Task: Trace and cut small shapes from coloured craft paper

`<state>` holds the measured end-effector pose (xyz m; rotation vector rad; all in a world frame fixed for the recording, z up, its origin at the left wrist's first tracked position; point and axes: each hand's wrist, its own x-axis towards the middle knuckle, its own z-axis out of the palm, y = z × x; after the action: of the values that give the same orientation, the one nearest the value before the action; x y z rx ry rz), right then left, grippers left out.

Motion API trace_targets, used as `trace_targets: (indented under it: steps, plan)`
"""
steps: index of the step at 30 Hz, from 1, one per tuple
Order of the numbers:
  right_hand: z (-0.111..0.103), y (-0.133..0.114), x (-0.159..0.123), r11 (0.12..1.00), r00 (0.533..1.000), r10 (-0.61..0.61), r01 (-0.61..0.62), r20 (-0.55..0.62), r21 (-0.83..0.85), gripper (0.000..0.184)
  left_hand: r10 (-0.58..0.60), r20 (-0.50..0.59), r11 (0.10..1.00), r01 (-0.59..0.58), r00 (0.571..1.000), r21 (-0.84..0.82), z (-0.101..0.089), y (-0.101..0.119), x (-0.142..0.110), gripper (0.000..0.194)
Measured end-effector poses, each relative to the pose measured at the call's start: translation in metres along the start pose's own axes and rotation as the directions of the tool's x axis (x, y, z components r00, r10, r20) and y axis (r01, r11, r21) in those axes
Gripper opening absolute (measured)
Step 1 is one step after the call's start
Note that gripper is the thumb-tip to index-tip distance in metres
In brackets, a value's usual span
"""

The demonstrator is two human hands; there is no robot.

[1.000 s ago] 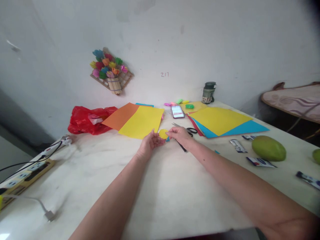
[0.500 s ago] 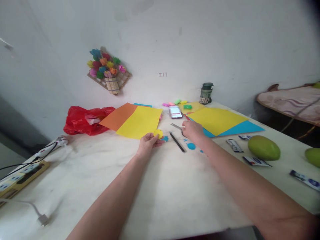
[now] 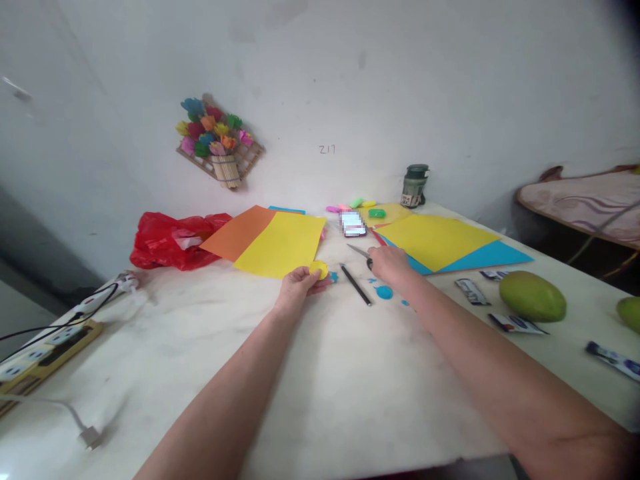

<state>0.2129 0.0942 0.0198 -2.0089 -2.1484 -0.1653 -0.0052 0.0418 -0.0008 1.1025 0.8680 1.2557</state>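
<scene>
Between the thumb and fingers of my left hand (image 3: 296, 287) is a small round yellow paper piece (image 3: 319, 269). A scrap of blue paper (image 3: 333, 277) shows just beside those fingertips. My right hand (image 3: 390, 264) is closed on the black handles of a pair of scissors (image 3: 359, 251), whose blades point to the left. Part of the handles is hidden by the fingers. On the table between my hands lies a black pen (image 3: 356, 285). Small blue paper cutouts (image 3: 384, 293) rest below my right hand.
Yellow paper (image 3: 283, 243) and orange paper (image 3: 235, 233) lie at left by a red plastic bag (image 3: 165, 243). More yellow sheets (image 3: 440, 237) and blue paper (image 3: 493, 257) are at right. A phone (image 3: 353, 225), green mango (image 3: 533, 296), sachets (image 3: 517, 324) and power strip (image 3: 50, 353) surround the area.
My right hand has left the yellow paper piece, moved right to the scissors and closed on their handles. My left hand keeps hold of the yellow piece.
</scene>
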Motion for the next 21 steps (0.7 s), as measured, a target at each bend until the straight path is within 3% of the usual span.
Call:
trace_targets:
  steps: [3, 6, 8, 11, 13, 16, 21]
  plan:
    - [-0.003, -0.001, 0.001, 0.995, 0.998, 0.049, -0.045, -0.047, 0.084, 0.024, 0.006, 0.019, 1.000, -0.006, 1.000, -0.023, -0.001, 0.000, 0.000, 0.027]
    - [-0.005, -0.010, 0.000, 0.935, 0.988, 0.080, -0.028, -0.133, 0.353, 0.023, 0.011, 0.038, 0.999, -0.010, 0.999, -0.031, -0.001, 0.000, 0.001, 0.028]
    - [-0.006, -0.022, -0.004, 0.795, 0.994, 0.053, 0.018, -0.100, 0.607, 0.025, 0.023, 0.041, 0.999, -0.021, 0.999, -0.048, -0.001, 0.000, 0.001, 0.028]
    - [-0.005, -0.043, -0.015, 0.449, 0.995, -0.055, -0.053, 0.087, 0.892, 0.031, 0.054, 0.040, 0.995, -0.050, 0.998, -0.085, -0.002, -0.001, 0.001, 0.027]
    - [-0.003, -0.055, -0.022, 0.331, 0.993, -0.066, -0.076, 0.103, 0.940, 0.030, 0.065, 0.036, 0.993, -0.060, 0.997, -0.105, -0.004, -0.002, 0.001, 0.025]
    - [0.003, -0.066, -0.030, 0.256, 0.985, -0.124, -0.085, 0.120, 0.963, 0.032, 0.051, 0.034, 0.991, -0.047, 0.998, -0.124, -0.006, -0.003, 0.003, 0.025]
    - [0.011, -0.070, -0.034, 0.235, 0.976, -0.146, -0.124, 0.161, 0.964, 0.037, 0.059, 0.015, 0.987, -0.056, 0.998, -0.151, -0.009, -0.004, 0.004, 0.025]
